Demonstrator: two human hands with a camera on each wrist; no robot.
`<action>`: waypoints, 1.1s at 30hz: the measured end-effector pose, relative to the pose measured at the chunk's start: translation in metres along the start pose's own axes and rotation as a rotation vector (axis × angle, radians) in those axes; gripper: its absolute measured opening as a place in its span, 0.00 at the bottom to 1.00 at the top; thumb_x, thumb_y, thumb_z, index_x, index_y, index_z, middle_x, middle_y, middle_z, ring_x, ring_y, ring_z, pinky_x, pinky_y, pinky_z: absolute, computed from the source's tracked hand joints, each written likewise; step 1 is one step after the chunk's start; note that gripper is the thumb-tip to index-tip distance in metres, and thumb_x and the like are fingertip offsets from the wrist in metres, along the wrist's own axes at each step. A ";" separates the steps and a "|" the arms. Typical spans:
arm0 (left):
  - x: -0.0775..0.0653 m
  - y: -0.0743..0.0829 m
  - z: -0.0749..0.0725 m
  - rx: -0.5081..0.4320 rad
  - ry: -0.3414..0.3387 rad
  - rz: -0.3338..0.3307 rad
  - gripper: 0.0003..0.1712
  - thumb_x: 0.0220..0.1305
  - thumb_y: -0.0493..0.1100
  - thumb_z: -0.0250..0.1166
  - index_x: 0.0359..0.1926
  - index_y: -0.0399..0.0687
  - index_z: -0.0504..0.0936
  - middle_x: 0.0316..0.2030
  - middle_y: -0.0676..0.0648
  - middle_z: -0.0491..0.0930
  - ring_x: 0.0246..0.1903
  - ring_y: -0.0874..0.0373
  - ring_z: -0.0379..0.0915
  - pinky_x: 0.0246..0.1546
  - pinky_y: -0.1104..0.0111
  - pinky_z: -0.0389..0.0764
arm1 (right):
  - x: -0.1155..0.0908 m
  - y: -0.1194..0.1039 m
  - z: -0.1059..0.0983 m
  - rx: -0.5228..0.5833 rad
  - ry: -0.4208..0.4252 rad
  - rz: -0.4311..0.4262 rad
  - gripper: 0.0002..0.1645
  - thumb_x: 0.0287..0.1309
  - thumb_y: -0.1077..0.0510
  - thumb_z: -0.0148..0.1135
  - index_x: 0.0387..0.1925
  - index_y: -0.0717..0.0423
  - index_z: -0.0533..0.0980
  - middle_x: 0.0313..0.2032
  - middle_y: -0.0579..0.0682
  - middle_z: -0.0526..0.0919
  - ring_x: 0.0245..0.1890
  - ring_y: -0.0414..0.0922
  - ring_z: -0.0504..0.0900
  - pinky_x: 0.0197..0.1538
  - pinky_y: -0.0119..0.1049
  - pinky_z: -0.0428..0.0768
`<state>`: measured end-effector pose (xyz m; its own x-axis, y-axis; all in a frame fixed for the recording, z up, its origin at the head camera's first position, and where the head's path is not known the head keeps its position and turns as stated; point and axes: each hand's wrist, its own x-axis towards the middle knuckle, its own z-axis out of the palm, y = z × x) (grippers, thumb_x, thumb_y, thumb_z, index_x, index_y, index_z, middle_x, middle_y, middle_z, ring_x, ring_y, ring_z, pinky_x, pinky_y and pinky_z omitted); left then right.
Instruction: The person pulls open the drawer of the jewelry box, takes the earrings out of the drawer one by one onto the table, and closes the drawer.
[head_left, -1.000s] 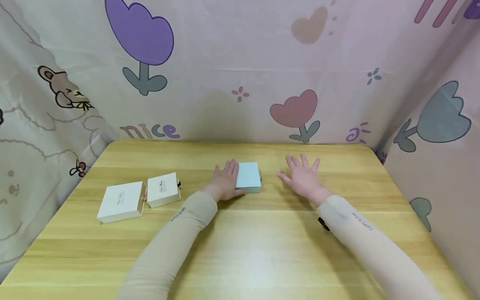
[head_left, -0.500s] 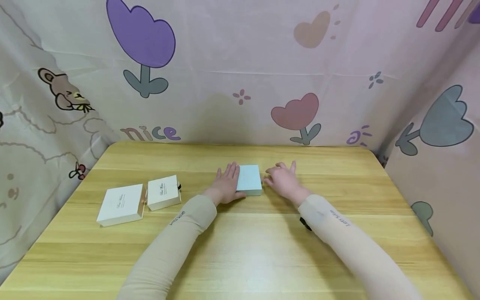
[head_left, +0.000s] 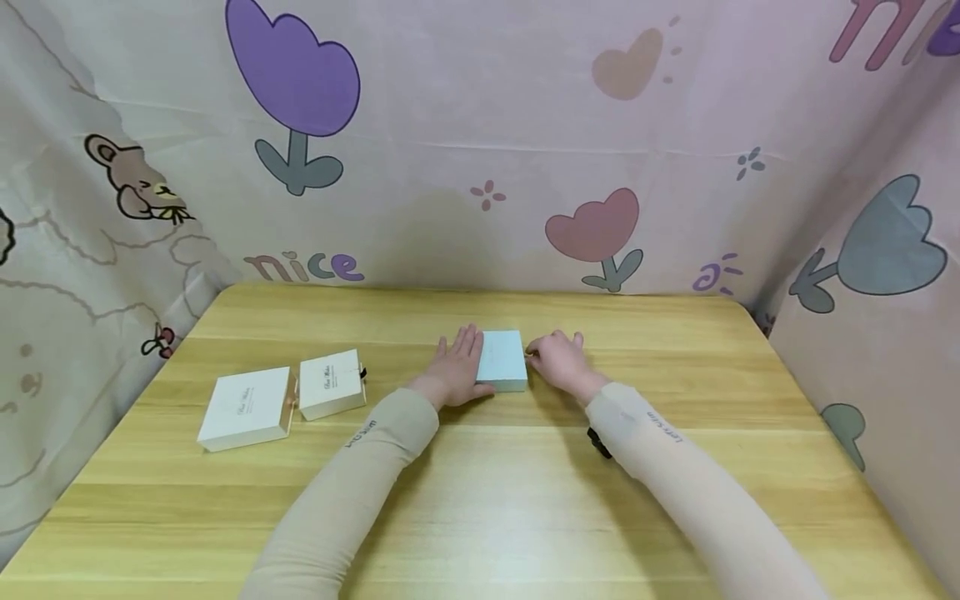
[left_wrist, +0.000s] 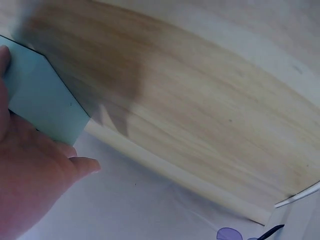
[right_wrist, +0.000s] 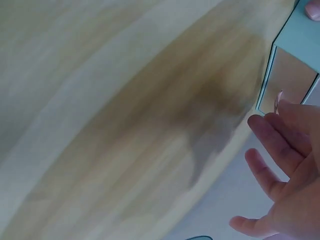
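A flat light blue drawer box (head_left: 504, 361) lies near the middle of the table. My left hand (head_left: 454, 367) rests on its left side with straight fingers, the thumb along the near edge. At the box's right end is my right hand (head_left: 561, 362), pinching a small pinkish ribbon pull tab (right_wrist: 278, 101) between thumb and index finger. This tab comes from the brownish drawer front (right_wrist: 290, 75), which shows inside the blue sleeve in the right wrist view. The other right fingers are spread and loosely bent.
Two white lettered boxes stand to the left: a larger box (head_left: 244, 406) and a smaller box (head_left: 330, 383) with a dark tab on its right side. The wooden table (head_left: 495, 492) ends at a printed curtain (head_left: 435, 125).
My right hand has moved left from beside the box to its right end, and its spread fingers have closed on the pull tab. The left hand has stayed on the box.
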<state>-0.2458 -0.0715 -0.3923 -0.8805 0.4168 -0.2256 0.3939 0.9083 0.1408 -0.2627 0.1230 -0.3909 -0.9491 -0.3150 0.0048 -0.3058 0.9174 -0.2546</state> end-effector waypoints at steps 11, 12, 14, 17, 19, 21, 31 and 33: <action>0.000 0.002 -0.004 0.005 -0.010 -0.006 0.55 0.63 0.65 0.52 0.72 0.36 0.36 0.73 0.37 0.32 0.73 0.46 0.28 0.71 0.48 0.41 | 0.007 -0.006 -0.003 0.117 -0.035 0.123 0.13 0.61 0.61 0.55 0.42 0.54 0.83 0.48 0.51 0.84 0.53 0.51 0.79 0.59 0.62 0.59; 0.000 0.002 -0.004 0.007 -0.012 -0.006 0.55 0.63 0.65 0.52 0.72 0.36 0.36 0.73 0.37 0.32 0.73 0.46 0.28 0.71 0.48 0.41 | 0.007 -0.007 -0.003 0.122 -0.038 0.130 0.13 0.60 0.62 0.55 0.42 0.54 0.84 0.48 0.51 0.84 0.53 0.51 0.79 0.58 0.61 0.60; 0.000 0.002 -0.004 0.007 -0.010 -0.005 0.55 0.63 0.65 0.52 0.72 0.36 0.36 0.73 0.37 0.32 0.73 0.46 0.28 0.71 0.48 0.42 | 0.008 -0.008 -0.002 0.131 -0.041 0.145 0.13 0.60 0.63 0.55 0.41 0.54 0.84 0.47 0.51 0.84 0.52 0.51 0.79 0.58 0.59 0.61; 0.001 0.001 -0.003 -0.001 -0.006 -0.004 0.54 0.64 0.65 0.52 0.72 0.36 0.36 0.73 0.37 0.32 0.73 0.46 0.28 0.71 0.49 0.41 | 0.008 -0.008 -0.002 0.130 -0.037 0.157 0.13 0.58 0.64 0.55 0.38 0.55 0.84 0.45 0.51 0.85 0.49 0.50 0.80 0.57 0.58 0.63; 0.002 0.001 -0.002 -0.007 -0.005 -0.004 0.54 0.64 0.65 0.52 0.72 0.36 0.36 0.73 0.38 0.32 0.73 0.46 0.28 0.71 0.49 0.41 | 0.007 -0.007 -0.002 0.126 -0.028 0.164 0.12 0.57 0.64 0.55 0.36 0.55 0.85 0.43 0.51 0.86 0.47 0.50 0.81 0.57 0.58 0.63; 0.002 0.001 -0.001 -0.019 -0.007 -0.002 0.54 0.63 0.64 0.53 0.72 0.36 0.36 0.73 0.38 0.31 0.73 0.46 0.28 0.71 0.49 0.40 | 0.006 -0.006 -0.003 0.128 -0.023 0.169 0.12 0.55 0.64 0.55 0.34 0.56 0.85 0.42 0.51 0.86 0.45 0.50 0.81 0.58 0.59 0.63; 0.001 0.000 -0.001 -0.021 -0.017 0.003 0.54 0.64 0.64 0.52 0.72 0.37 0.34 0.73 0.38 0.30 0.73 0.47 0.26 0.71 0.49 0.39 | 0.001 0.002 -0.007 0.132 -0.032 0.188 0.12 0.56 0.65 0.54 0.33 0.59 0.84 0.42 0.54 0.86 0.44 0.51 0.81 0.60 0.61 0.62; 0.001 0.000 0.000 -0.012 -0.019 0.003 0.54 0.64 0.64 0.52 0.72 0.37 0.35 0.73 0.38 0.30 0.73 0.47 0.26 0.71 0.49 0.40 | 0.000 0.004 -0.007 0.127 -0.033 0.189 0.12 0.56 0.66 0.53 0.32 0.59 0.84 0.40 0.54 0.86 0.42 0.50 0.80 0.59 0.61 0.63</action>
<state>-0.2463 -0.0707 -0.3922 -0.8742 0.4200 -0.2437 0.3930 0.9067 0.1529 -0.2649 0.1284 -0.3854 -0.9850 -0.1497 -0.0861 -0.1083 0.9237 -0.3675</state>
